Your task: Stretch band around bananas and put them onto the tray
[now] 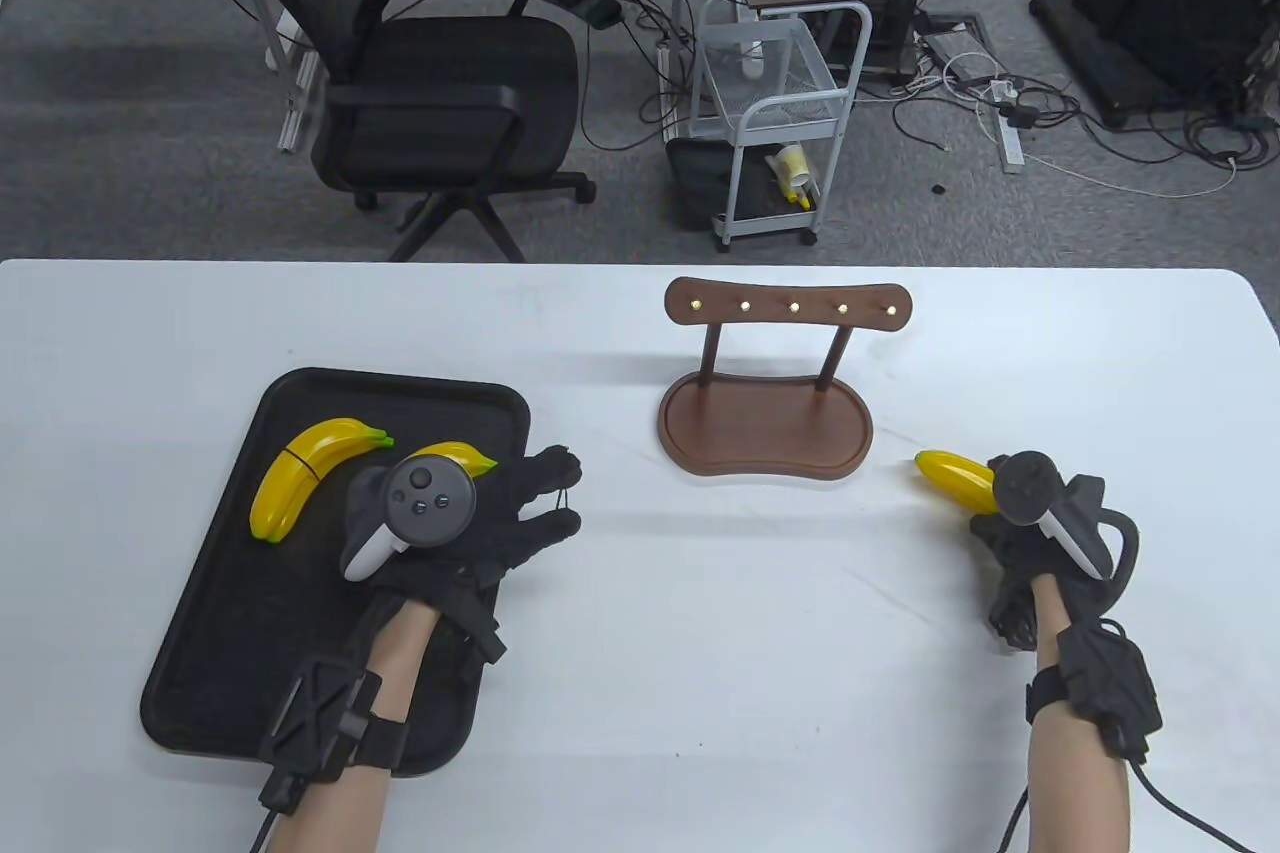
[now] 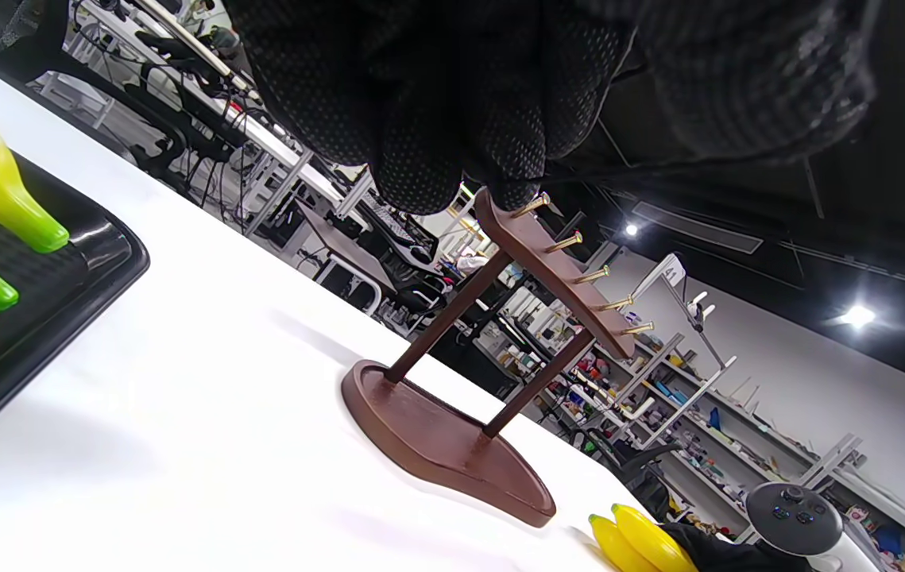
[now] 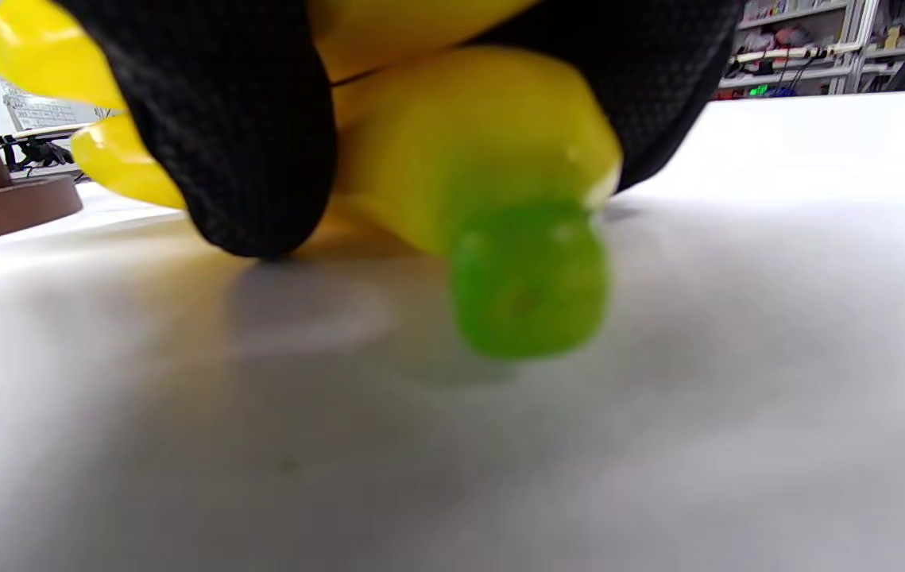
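A black tray (image 1: 230, 613) lies at the left. On it sits a pair of yellow bananas (image 1: 310, 478) with a dark band round the middle. A second yellow banana (image 1: 455, 456) lies beside it, partly under my left hand. My left hand (image 1: 565, 496) hovers over the tray's right edge, fingers pointing right, with a thin dark band (image 1: 568, 497) held between thumb and fingertips. At the right my right hand (image 1: 995, 505) grips two yellow bananas (image 1: 955, 476) low over the white table. Their green stem (image 3: 527, 278) points at the right wrist camera, with gloved fingers (image 3: 230, 127) wrapped round them.
A brown wooden peg stand (image 1: 765, 423) stands at the table's middle, between the hands; its brass pegs (image 2: 579, 274) show in the left wrist view. Beyond the far table edge are an office chair (image 1: 440, 93) and a white cart (image 1: 775, 123).
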